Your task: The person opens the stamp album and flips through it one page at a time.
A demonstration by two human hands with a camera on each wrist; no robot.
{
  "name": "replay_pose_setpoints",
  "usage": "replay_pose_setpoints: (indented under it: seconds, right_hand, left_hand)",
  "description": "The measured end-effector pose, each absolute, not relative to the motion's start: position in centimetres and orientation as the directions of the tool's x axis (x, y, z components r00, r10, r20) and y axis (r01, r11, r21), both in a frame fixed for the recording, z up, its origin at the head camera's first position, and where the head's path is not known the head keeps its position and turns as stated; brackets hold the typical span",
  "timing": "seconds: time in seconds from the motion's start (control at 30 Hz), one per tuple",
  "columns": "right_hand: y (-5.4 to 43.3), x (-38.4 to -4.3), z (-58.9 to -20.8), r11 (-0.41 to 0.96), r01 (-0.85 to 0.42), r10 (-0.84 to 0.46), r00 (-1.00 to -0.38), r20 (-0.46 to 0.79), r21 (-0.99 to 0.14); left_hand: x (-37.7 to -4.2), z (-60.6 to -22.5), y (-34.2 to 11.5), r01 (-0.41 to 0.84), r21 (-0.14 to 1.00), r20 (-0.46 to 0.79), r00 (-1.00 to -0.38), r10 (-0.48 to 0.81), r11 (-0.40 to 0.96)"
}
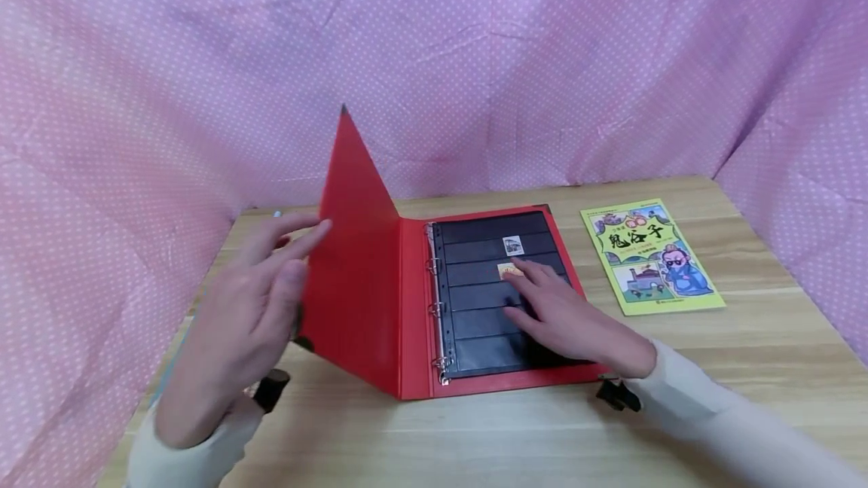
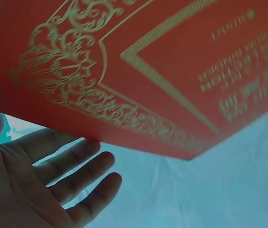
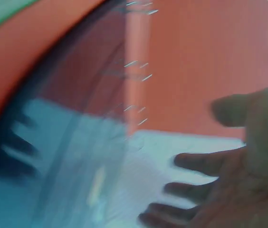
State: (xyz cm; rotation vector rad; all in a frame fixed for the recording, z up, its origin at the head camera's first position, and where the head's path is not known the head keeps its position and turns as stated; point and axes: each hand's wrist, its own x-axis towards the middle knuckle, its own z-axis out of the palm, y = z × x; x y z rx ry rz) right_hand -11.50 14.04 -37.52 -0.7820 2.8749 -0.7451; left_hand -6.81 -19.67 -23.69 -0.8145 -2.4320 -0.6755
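Observation:
A red stamp album binder [image 1: 420, 367] lies on the table with its front cover [image 1: 356, 269] tilted up at the left. Gold scrollwork decorates the outside of that cover [image 2: 172, 52] in the left wrist view. My left hand [image 1: 247, 307] is at the cover's free edge, fingers extended; whether they press on it is unclear. Over the black stamp page [image 1: 484, 322] my right hand [image 1: 566, 315] is spread, holding nothing; contact with the page cannot be told. A grey stamp [image 1: 513, 245] and a yellowish stamp [image 1: 506, 271], partly behind the fingers, sit in the page's strips.
To the binder's right, a yellow-green comic booklet [image 1: 647, 258] lies on the wooden table [image 1: 746, 367]. Something light blue [image 1: 175, 356] shows partly behind my left arm. A pink dotted cloth [image 1: 441, 81] hangs behind the table and at both sides.

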Motion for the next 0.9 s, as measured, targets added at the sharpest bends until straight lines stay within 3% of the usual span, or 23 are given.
replay_pose_setpoints:
  seconds: [0.17,0.33,0.6,0.9]
  right_hand:
    - [16.7,-11.1,-39.0,0.85,-0.353,-0.411,-0.909,-0.074,-0.391]
    - [18.3,-10.5,-39.7,0.878,-0.299,-0.384,-0.906,-0.178,-0.374]
    - [19.9,-10.3,-40.1,0.902,-0.242,-0.333,-0.917,-0.22,-0.358]
    - [21.0,-9.3,-40.4,0.888,-0.261,-0.345,-0.922,-0.175,-0.379]
  left_hand:
    - [-5.6,-23.5,-23.0,0.603,0.321,0.547,-0.748,0.376,0.73]
    - [-5.1,-23.6,-26.0,0.492,0.346,0.458,-0.832,0.313,0.799]
    - [-5.9,-26.7,-29.9,0.242,0.387,0.154,-0.968,0.196,0.89]
    - [-7.5,-32.2,-30.8,0.067,0.335,-0.17,-0.977,0.13,0.94]
